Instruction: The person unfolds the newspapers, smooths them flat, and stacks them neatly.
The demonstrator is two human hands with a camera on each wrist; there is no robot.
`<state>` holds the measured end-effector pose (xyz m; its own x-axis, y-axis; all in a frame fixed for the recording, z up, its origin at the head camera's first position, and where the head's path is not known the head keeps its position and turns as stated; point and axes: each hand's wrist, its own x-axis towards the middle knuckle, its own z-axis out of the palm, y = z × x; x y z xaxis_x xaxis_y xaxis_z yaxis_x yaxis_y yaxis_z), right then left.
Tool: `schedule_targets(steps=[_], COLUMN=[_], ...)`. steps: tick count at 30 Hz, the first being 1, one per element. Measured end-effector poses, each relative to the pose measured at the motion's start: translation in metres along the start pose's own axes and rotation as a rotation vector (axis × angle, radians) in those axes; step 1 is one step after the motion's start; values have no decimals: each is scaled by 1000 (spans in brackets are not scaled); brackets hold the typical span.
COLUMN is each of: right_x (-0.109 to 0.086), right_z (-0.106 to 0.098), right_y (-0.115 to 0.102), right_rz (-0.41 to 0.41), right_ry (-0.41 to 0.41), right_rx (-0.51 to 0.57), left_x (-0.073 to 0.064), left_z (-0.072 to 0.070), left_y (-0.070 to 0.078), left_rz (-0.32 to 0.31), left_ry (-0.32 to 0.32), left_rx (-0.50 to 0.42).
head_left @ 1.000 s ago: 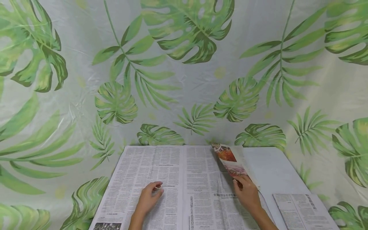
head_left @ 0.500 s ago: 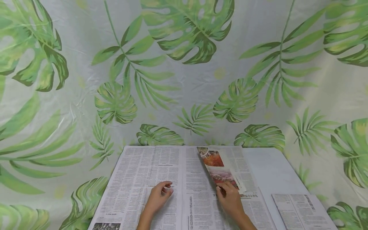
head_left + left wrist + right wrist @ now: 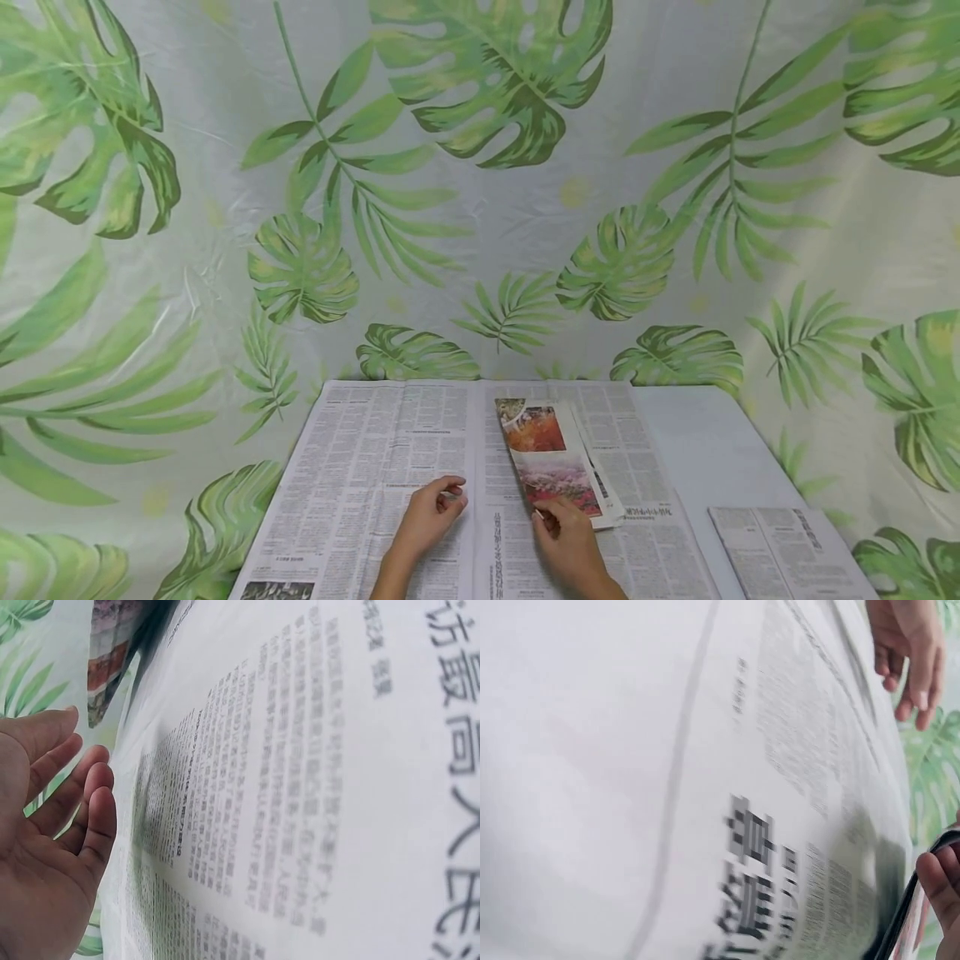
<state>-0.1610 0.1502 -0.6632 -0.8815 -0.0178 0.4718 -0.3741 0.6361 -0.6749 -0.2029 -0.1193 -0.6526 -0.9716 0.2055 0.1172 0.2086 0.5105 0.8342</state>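
Observation:
My right hand (image 3: 573,542) pinches the near edge of a folded newspaper (image 3: 542,429) printed with orange and pink colour photos. The folded piece slants over a large spread newspaper (image 3: 360,467), its far end leaning left. To its left, my left hand (image 3: 431,518) hovers over the spread sheet, fingers loosely bent around nothing. In the left wrist view, the coloured corner (image 3: 109,656) of the folded newspaper shows beyond the left fingertips (image 3: 97,780). The right wrist view catches the right thumb (image 3: 934,881) against the dark edge of the folded newspaper.
The spread newspaper covers most of a white tabletop (image 3: 712,450), whose right side shows bare. A smaller folded newspaper (image 3: 783,550) lies at the front right. Behind the table hangs a curtain (image 3: 517,217) with green leaf prints.
My right hand has brought the folded newspaper left and nearer, from the sheet's right side towards its middle. My left hand has drifted right, closer to it.

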Motion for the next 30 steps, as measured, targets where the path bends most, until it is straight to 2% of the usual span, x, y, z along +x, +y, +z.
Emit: schedule_targets(steps=[9,12,16,20,24,30], right_x=[-6,-2,10,20,25,26], right_z=[1,-3,-17,-38,-58,-75], right_y=[2,7,19,37,55,71], right_rz=[45,91,155,204,278,412], right_ry=[-113,-113,-37,1,-40,-135], right_rx=[40,26,-51,-205,-304,-294], left_x=[6,8,10,11,12,14], left_z=[12,17,25,34,42,51], left_y=[5,8,13,17,20,22], left_rz=[-38,-37,-42,-81,-105,-106], left_ry=[4,22,46,52,45,21], left_rx=[-38,-41,-40,-48,-47,-48])
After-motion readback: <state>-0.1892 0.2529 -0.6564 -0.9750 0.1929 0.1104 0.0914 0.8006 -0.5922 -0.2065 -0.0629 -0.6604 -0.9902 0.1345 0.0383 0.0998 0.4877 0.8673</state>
